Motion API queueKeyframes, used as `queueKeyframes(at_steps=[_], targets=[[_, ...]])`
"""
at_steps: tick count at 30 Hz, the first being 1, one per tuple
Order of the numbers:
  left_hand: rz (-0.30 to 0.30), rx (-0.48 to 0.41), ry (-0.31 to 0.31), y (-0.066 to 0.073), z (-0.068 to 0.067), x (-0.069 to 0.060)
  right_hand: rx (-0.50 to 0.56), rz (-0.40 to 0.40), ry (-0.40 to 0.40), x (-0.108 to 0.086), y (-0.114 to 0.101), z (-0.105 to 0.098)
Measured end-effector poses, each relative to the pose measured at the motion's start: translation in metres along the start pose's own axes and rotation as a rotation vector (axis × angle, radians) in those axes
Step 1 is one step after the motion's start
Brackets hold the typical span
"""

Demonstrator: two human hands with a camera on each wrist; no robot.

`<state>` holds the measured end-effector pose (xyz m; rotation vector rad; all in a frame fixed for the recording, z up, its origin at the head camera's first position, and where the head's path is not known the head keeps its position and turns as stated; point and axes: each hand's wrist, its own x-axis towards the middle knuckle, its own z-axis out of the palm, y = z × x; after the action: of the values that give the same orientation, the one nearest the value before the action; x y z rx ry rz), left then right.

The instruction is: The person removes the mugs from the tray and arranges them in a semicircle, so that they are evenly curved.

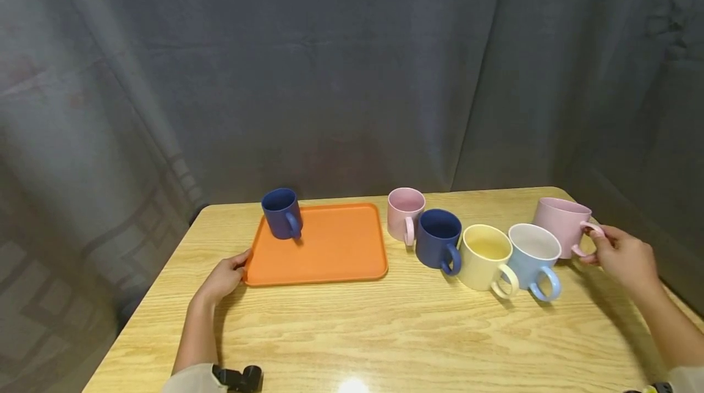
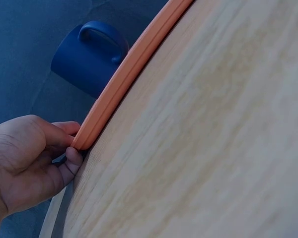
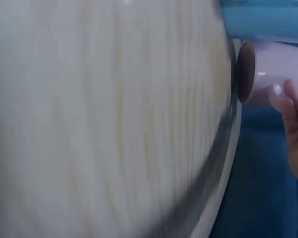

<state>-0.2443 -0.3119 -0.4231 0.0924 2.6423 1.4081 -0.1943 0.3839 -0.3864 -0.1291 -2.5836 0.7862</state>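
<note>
At the far right of the head view, my right hand (image 1: 627, 257) pinches the handle of a large pink mug (image 1: 558, 222). That mug (image 3: 278, 69) tilts a little, and its underside shows in the right wrist view beside the fingers (image 3: 290, 106). My left hand (image 1: 222, 277) grips the near left corner of an orange tray (image 1: 330, 246), with fingers and thumb on its rim (image 2: 119, 82) in the left wrist view. On the tray's left part stands a dark blue mug (image 1: 282, 213), handle towards the front.
Right of the tray, a small pink mug (image 1: 404, 213), another dark blue mug (image 1: 437, 237), a yellow mug (image 1: 484, 255) and a light blue mug (image 1: 532, 258) stand close together in a slanting row. They are on a wooden table (image 1: 374, 332), with a grey curtain (image 1: 330, 75) behind.
</note>
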Motion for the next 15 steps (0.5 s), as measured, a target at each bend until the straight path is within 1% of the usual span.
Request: queueKeyframes(at_steps=[2,3,4,5,7,8,11,13,15], targets=[[0.003,-0.001,-0.004,0.0,0.001,0.0,0.03,-0.025,-0.042,-0.004,0.003,0.0],[0.002,-0.002,-0.007,0.0,0.001,0.0,0.05,-0.053,-0.076,-0.006,0.004,0.0],[0.002,-0.001,-0.008,0.0,0.001,0.0,0.062,-0.062,-0.106,-0.008,0.006,-0.001],[-0.001,-0.001,-0.01,0.0,0.001,0.0,0.065,-0.085,-0.136,-0.009,0.007,-0.001],[-0.007,0.009,-0.014,0.0,0.001,0.0,0.054,-0.097,-0.19,-0.013,0.011,-0.001],[-0.007,0.013,-0.015,-0.001,0.001,0.0,0.052,-0.097,-0.226,-0.014,0.013,-0.001],[-0.009,0.014,-0.011,-0.002,0.0,-0.001,0.051,-0.091,-0.302,-0.017,0.018,-0.001],[-0.005,0.017,-0.005,-0.002,0.0,-0.001,0.066,-0.065,-0.352,-0.018,0.018,-0.003],[-0.004,0.014,-0.003,-0.002,0.001,-0.001,0.026,-0.047,-0.374,-0.016,0.015,-0.008]])
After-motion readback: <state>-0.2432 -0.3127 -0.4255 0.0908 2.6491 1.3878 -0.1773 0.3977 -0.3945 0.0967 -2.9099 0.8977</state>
